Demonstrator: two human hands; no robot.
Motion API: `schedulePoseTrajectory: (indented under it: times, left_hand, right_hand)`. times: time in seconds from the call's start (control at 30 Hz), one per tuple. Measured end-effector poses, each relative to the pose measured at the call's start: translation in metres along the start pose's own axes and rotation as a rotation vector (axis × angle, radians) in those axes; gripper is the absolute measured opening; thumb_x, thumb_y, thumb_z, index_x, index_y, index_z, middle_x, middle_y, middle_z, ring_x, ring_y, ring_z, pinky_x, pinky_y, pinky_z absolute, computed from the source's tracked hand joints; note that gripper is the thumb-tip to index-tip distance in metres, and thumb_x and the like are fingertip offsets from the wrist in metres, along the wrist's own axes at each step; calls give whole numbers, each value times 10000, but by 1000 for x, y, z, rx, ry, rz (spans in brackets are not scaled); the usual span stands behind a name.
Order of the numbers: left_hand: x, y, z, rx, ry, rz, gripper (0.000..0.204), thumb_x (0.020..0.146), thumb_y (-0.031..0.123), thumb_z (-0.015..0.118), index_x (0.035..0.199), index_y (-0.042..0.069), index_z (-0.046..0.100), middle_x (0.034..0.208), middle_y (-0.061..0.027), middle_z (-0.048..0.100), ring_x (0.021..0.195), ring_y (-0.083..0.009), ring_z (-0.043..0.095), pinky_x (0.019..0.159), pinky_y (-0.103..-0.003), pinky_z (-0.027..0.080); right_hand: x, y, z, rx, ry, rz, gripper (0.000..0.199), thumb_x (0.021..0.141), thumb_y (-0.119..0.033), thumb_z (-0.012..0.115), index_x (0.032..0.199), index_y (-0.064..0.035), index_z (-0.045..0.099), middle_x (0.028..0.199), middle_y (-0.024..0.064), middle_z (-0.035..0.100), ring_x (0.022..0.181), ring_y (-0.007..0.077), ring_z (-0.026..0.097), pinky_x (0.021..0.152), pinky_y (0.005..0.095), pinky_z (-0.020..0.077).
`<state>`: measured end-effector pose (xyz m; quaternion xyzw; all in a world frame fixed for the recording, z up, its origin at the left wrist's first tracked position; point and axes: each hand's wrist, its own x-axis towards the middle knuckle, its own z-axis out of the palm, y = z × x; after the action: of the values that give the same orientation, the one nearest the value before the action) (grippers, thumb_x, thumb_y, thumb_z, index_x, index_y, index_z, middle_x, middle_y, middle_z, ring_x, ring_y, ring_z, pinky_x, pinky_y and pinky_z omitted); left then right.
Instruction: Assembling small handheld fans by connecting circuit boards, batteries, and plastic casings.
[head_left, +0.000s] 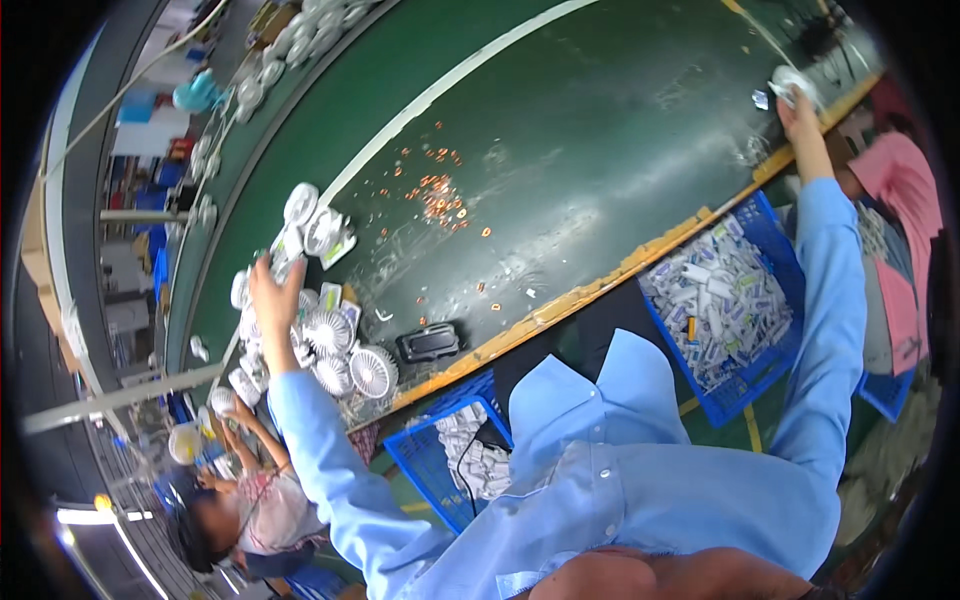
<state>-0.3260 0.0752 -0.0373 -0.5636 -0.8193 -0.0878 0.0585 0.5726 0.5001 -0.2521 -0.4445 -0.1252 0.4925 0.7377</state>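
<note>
My left hand (270,292) reaches into a cluster of small white fans (330,335) lying on the near left part of the green belt (600,130). Its fingers rest against one fan at the pile's top, and the grip itself is hidden. My right hand (800,108) is stretched far to the upper right, closed around a single white fan (790,80) just above the belt's wooden edge (640,262). Both arms are in light blue sleeves.
Small copper-coloured bits (440,198) are scattered mid-belt. A black device (428,342) lies beside the fans. Two blue crates (775,375) (420,470) of white packets stand below the edge. A person in pink (905,230) works at the right, another person (250,495) at the lower left.
</note>
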Motion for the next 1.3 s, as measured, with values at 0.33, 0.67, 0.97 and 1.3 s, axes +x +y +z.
schedulePoseTrajectory:
  times: [0.33,0.67,0.97,1.3]
  left_hand:
    - [22,-35,21,-81,-369,-168,870,720,459,736,1360,-28,404,1385,-228,420,1297,-345,387,1081,-401,300]
    - [20,-63,39,-229,-325,-185,958,697,373,788,1374,-104,306,1351,-287,424,1277,-344,411,1085,-383,294]
    - [-1,90,-24,-136,385,252,953,591,213,865,1361,5,344,1248,-202,432,1135,-349,495,948,-401,440]
    - [-29,165,-56,-667,444,616,1147,534,102,910,1412,32,175,1281,-172,434,1141,-263,517,954,-378,460]
  right_hand:
    - [-164,57,110,-255,331,43,439,803,-282,716,1132,-57,532,1056,110,582,840,256,620,696,375,553]
    - [-175,57,119,-525,138,145,520,837,-402,662,1173,-33,515,1031,159,618,888,284,623,778,414,538]
    - [-118,29,90,-712,95,240,642,718,-521,735,1057,-9,547,823,125,667,615,165,650,517,262,548]
    - [-160,27,102,-1693,-13,-446,751,823,-667,466,999,36,660,939,210,660,898,312,635,795,390,462]
